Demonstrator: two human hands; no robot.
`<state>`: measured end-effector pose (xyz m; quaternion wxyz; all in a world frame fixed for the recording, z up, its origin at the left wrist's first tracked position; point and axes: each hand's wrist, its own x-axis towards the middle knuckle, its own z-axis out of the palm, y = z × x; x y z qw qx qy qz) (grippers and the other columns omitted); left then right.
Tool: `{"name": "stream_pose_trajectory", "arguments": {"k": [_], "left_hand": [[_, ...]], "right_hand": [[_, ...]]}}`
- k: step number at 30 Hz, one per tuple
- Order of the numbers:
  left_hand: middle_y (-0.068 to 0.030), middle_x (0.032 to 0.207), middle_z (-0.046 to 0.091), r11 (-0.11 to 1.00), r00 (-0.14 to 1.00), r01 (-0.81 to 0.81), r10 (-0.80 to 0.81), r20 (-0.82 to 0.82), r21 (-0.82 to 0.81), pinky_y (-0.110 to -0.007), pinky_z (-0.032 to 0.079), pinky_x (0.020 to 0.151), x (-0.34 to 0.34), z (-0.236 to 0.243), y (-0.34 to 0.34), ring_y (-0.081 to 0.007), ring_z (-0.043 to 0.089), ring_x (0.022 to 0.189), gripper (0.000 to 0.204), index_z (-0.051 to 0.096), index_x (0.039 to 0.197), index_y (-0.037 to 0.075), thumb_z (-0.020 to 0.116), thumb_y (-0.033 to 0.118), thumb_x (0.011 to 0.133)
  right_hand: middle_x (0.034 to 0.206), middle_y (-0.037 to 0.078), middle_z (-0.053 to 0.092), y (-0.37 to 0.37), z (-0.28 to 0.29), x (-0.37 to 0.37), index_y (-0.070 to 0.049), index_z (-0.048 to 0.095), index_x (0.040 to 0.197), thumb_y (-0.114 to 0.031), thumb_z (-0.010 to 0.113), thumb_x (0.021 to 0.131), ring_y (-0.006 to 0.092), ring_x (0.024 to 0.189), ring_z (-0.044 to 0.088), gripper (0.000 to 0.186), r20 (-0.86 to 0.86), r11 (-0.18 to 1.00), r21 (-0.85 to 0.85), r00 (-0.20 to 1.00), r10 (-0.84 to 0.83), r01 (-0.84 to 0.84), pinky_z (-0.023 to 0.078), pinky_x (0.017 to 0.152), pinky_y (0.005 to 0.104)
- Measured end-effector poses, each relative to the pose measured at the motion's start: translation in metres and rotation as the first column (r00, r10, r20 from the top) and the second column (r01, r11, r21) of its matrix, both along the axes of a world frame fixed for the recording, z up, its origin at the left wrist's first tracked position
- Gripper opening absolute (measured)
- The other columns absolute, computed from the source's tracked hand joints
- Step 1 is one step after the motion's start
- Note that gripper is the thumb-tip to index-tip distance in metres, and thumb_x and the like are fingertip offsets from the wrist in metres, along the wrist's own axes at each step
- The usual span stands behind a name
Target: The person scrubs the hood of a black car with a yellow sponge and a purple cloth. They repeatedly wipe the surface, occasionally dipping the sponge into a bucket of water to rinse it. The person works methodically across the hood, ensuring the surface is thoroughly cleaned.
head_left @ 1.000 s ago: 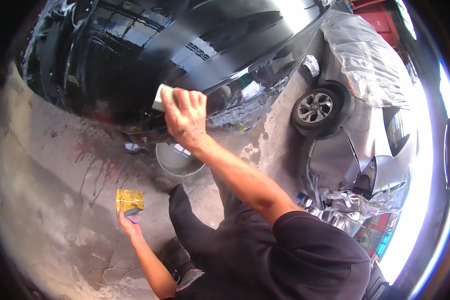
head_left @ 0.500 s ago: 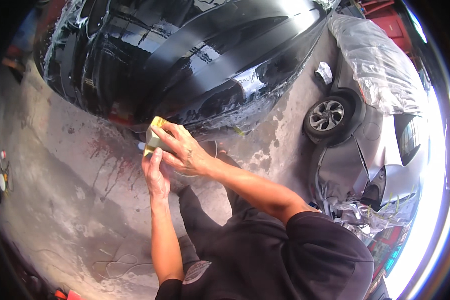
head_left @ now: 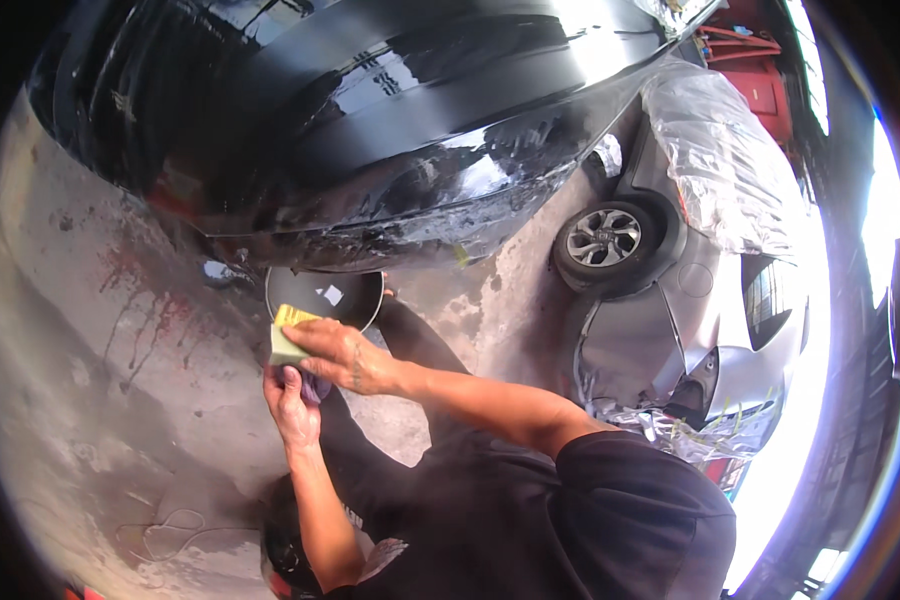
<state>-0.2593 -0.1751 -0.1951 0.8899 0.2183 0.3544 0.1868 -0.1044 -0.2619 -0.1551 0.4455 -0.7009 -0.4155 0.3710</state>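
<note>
My right hand (head_left: pixel 348 355) grips a small block with a pale side and a yellow face, which looks like a sanding block (head_left: pixel 287 346). Just below it, my left hand (head_left: pixel 292 408) is closed around a bunched purple cloth (head_left: pixel 315 388), close against the block's underside. Part of that cloth is hidden by my right hand. Beyond the block stands a round bucket (head_left: pixel 381 298) with dark liquid in it, its near part covered by my hands. Above the bucket is the glossy black car panel (head_left: pixel 300 150), wet and streaked with whitish residue along its lower edge.
A grey car with its front parts off stands at the right, its wheel (head_left: pixel 604 238) showing and plastic sheeting (head_left: pixel 720 160) over it. A thin cord (head_left: pixel 175 530) lies on the stained concrete floor (head_left: pixel 100 330). A red frame (head_left: pixel 755 90) is at the back right.
Both hands have drawn back from the black panel's edge with the block. The bucket and the purple cloth have come into sight. My view has shifted, so the cars sit further left.
</note>
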Motion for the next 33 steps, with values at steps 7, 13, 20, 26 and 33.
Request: {"name": "stream_pose_trajectory", "arguments": {"k": [7, 13, 20, 26, 33], "left_hand": [[-0.0075, 0.134, 0.067, 0.982, 0.984, -0.097, 0.071, -0.161, -0.165, -0.036, 0.054, 0.103, -0.035, -0.066, -0.027, -0.0201, 0.065, 0.122, 0.053, 0.058, 0.148, 0.001, 0.076, 0.027, 0.105], [-0.0066, 0.128, 0.069, 0.985, 0.963, 0.039, -0.082, -0.256, -0.168, -0.035, 0.054, 0.1, -0.009, -0.138, -0.037, -0.018, 0.066, 0.118, 0.049, 0.063, 0.143, 0.002, 0.078, 0.028, 0.104], [-0.0023, 0.104, 0.07, 0.984, 0.849, 0.179, -0.163, -0.502, -0.017, -0.027, 0.052, 0.053, 0.032, -0.227, -0.065, -0.0093, 0.064, 0.078, 0.039, 0.066, 0.14, 0.006, 0.071, 0.026, 0.107], [-0.0035, 0.108, 0.072, 0.984, 0.868, 0.178, -0.157, -0.47, 0.001, -0.027, 0.056, 0.055, 0.016, -0.247, -0.073, -0.0093, 0.067, 0.08, 0.041, 0.065, 0.143, 0.006, 0.07, 0.022, 0.106], [-0.0066, 0.125, 0.07, 0.981, 0.947, 0.189, -0.171, -0.271, 0.04, -0.029, 0.062, 0.07, 0.011, -0.27, -0.079, -0.0142, 0.072, 0.1, 0.039, 0.064, 0.144, 0.007, 0.069, 0.022, 0.108]], "right_hand": [[0.157, 0.033, 0.047, -0.016, -0.051, 0.013, -0.013, 0.057, 0.157, -0.063, 0.069, 0.097, 0.0515, 0.141, 0.052, 0.079, -0.047, 0.923, -0.297, 0.97, 0.24, -0.243, 0.044, 0.12, 0.0538], [0.131, 0.023, 0.068, -0.025, -0.1, 0.023, -0.001, 0.055, 0.142, -0.042, 0.087, 0.088, 0.0361, 0.123, 0.067, 0.075, -0.287, 0.891, -0.428, 0.958, 0.024, -0.15, 0.053, 0.105, 0.0444], [0.127, 0.022, 0.074, -0.042, -0.273, 0.046, -0.006, 0.057, 0.148, -0.029, 0.078, 0.09, 0.0333, 0.119, 0.073, 0.066, 0.034, 0.865, -0.499, 0.996, 0.078, -0.051, 0.058, 0.099, 0.0455], [0.131, 0.023, 0.073, -0.063, -0.452, 0.048, -0.008, 0.058, 0.15, -0.016, 0.051, 0.103, 0.0412, 0.115, 0.073, 0.048, 0.363, 0.775, -0.63, 0.901, 0.237, 0.05, 0.059, 0.095, 0.051], [0.131, 0.025, 0.072, -0.043, -0.495, 0.037, -0.004, 0.066, 0.135, -0.022, 0.067, 0.092, 0.0439, 0.123, 0.068, 0.047, 0.002, 0.383, -0.905, 0.896, 0.444, -0.188, 0.057, 0.103, 0.0502]]}}
